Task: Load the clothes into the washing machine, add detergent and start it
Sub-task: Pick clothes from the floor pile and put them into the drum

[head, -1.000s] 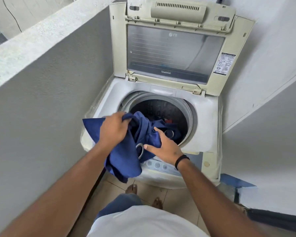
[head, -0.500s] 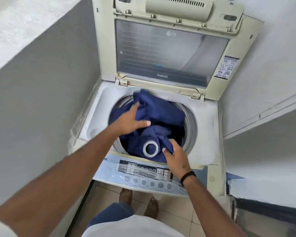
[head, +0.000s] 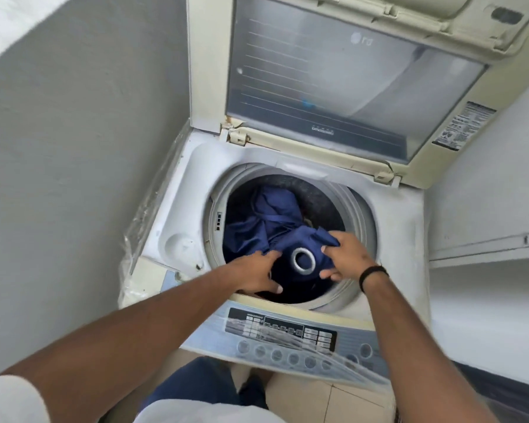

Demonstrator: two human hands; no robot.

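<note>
- Setting: a narrow corner between grey walls [head: 74,148], tiled floor below; a top-loading washing machine [head: 177,190] fills the corner.
- Lid [head: 348,80]: raised upright at the machine's rear edge, so the drum mouth is fully accessible.
- Drum [head: 358,215]: round opening at the centre of the machine's top; control panel [head: 287,334] runs along the front edge, untouched.
- Blue garment [head: 272,209]: lies inside the drum, bunched, mostly toward the rear-left of the opening; a fold bearing a white ring [head: 303,261] sits high at the front rim, between the two hands.
- Left hand [head: 254,271]: at the front-left of the opening, fingers extended and lying on the cloth.
- Right hand [head: 345,256]: at the front-right, fingers curled, pinching the fold's edge.
- Judgement: the raised fold lies directly ahead of and below both hands, the right being marginally nearer; the coming move is a downward push toward the drum's centre.
- No detergent is visible.
</note>
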